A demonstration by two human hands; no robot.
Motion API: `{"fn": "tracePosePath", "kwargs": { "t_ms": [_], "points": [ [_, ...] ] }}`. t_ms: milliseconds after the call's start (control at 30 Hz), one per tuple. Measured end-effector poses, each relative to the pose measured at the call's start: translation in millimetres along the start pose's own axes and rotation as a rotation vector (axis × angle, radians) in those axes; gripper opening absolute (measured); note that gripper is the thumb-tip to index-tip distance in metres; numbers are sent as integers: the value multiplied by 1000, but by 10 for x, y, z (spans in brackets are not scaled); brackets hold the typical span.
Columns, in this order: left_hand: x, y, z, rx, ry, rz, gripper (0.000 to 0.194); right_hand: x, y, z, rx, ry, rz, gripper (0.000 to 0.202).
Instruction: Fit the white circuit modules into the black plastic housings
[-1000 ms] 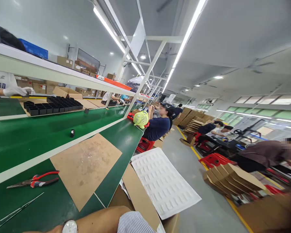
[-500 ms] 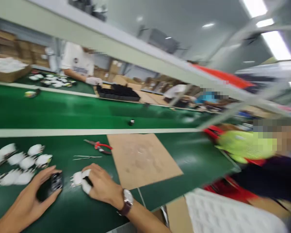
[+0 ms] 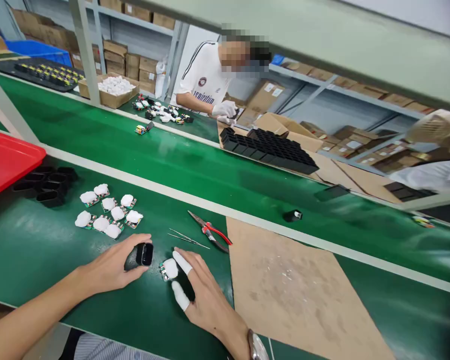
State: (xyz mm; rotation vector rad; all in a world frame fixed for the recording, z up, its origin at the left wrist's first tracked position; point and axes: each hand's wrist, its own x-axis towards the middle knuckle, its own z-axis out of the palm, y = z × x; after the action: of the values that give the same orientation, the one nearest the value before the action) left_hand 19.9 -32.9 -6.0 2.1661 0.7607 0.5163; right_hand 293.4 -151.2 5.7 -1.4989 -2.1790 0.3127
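Note:
My left hand (image 3: pixel 114 262) is closed around a small black plastic case (image 3: pixel 146 254), its open end facing right. My right hand (image 3: pixel 206 290), with white finger cots on thumb and forefinger, pinches the edges of a small circuit board (image 3: pixel 169 269) topped by a white pad. The board sits at the bench surface, a short gap from the case. Several similar white-topped circuit boards (image 3: pixel 108 212) lie beyond my left hand. Tweezers (image 3: pixel 189 239) and red-handled pliers (image 3: pixel 210 230) rest beyond my right hand.
A stained cardboard sheet (image 3: pixel 292 280) covers the bench at right. Black cases (image 3: pixel 50 187) and a red tray (image 3: pixel 11 160) stand at left. Past a white rail runs a green belt (image 3: pixel 210 175) carrying a few parts. Across it, a gloved co-worker (image 3: pixel 204 75) works beside black trays (image 3: pixel 270 150).
The view has swung left and tilted, bringing the red tray and black cases into sight. Both hands keep about the same places beside the case and board.

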Motion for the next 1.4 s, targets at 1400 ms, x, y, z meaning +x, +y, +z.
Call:
{"fn": "tracePosePath", "kwargs": {
  "t_ms": [1400],
  "points": [
    [33,43,-56,-34,-33,105,69,401,-325,-27,-81,141,-148,69]
  ]
}}
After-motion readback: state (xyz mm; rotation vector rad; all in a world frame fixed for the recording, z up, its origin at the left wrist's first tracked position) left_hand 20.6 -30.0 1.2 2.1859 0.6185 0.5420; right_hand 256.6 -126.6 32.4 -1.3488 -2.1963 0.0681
